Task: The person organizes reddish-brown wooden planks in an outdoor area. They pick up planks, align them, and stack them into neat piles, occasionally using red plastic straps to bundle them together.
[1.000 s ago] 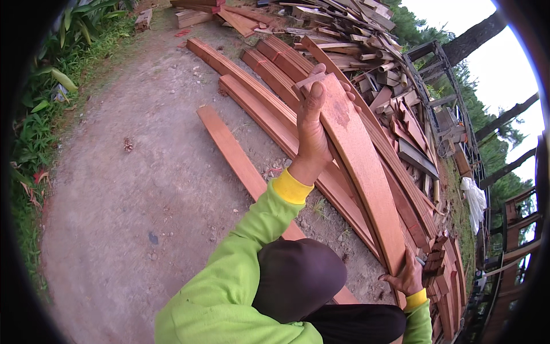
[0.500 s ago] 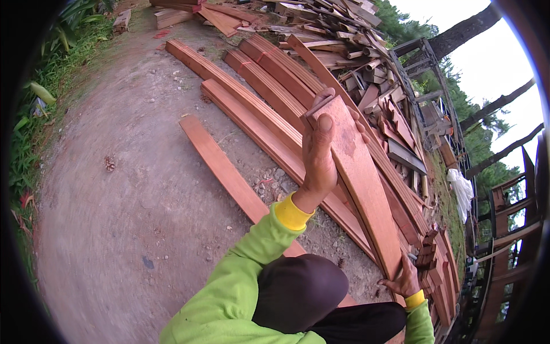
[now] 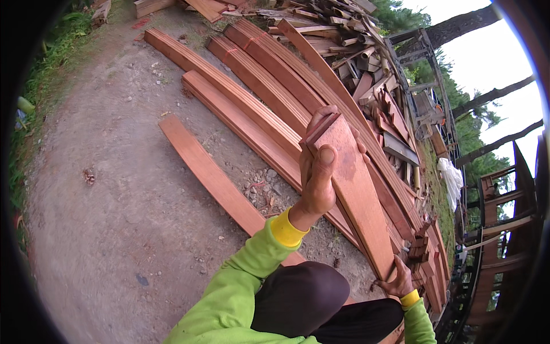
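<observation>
My left hand point(image 3: 317, 180) is closed round the near-upright end of a few reddish-brown wooden planks point(image 3: 358, 186) stacked face to face. Its thumb presses on the broad face and its fingertips show at the far edge. A darker patch marks that face near the end. Lower down, my right hand point(image 3: 402, 280) grips the same planks along their edge, with part of its fingers hidden. To the left, a single loose plank point(image 3: 209, 172) lies on the ground, running under my bent knee point(image 3: 303, 298).
Long bundles of planks point(image 3: 246, 137) lie beyond my hands, two tied with red string. A heap of scrap wood point(image 3: 366, 74) stands behind, next to a wooden frame point(image 3: 427, 69). Short offcuts point(image 3: 427, 258) are stacked near my right hand. A pine cone point(image 3: 89, 176) sits on the dirt ground point(image 3: 126, 229).
The whole view has shifted, so the ground and lumber sit further left and higher. The held planks' top end has tipped slightly, showing more of the stacked ends. Both hands keep their grip.
</observation>
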A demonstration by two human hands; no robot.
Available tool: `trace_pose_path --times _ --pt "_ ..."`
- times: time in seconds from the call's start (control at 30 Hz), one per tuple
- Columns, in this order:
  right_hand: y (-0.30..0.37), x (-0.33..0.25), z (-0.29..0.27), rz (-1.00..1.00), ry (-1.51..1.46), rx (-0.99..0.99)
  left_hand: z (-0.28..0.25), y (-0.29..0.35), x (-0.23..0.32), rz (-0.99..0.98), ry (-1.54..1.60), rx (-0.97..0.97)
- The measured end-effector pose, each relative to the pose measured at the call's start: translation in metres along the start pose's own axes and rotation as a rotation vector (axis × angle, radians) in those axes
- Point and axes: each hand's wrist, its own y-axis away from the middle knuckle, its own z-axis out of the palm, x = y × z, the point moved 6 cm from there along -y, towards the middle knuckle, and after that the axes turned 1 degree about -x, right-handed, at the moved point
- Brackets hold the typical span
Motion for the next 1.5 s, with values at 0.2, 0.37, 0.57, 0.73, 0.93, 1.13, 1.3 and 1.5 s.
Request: trace_pose_path --times 0.2,0.37,0.57,0.73,0.93,1.13,1.3,1.5 --pt "-0.016 -0.011 0.002 0.046 -0.041 -0.033 -0.013 -0.004 -0.005 0.012 -0.050 -0.042" --pt "-0.025 -0.016 0.002 0.079 -0.033 -0.059 -0.020 -0.005 -0.006 -0.011 -0.050 -0.027" --pt "-0.021 -0.010 0.006 0.093 -0.009 -0.043 -0.023 -0.004 -0.007 -0.021 -0.063 0.008" --pt "-0.021 -0.011 0.006 0.072 0.025 -0.027 -0.026 -0.005 -0.006 -0.027 -0.088 0.022" --pt "-0.022 -0.014 0.005 0.080 0.024 -0.027 -0.027 -0.004 -0.008 -0.048 -0.094 0.027" --pt "-0.025 -0.015 0.005 0.087 0.020 -0.034 -0.031 -0.002 -0.010 -0.071 0.010 -0.033" --pt "-0.026 -0.017 0.004 0.117 0.008 -0.047 -0.029 -0.006 -0.007 -0.078 -0.098 0.066" --pt "-0.029 -0.021 0.005 0.100 0.018 -0.062 -0.031 -0.005 -0.006 -0.107 -0.092 0.077"
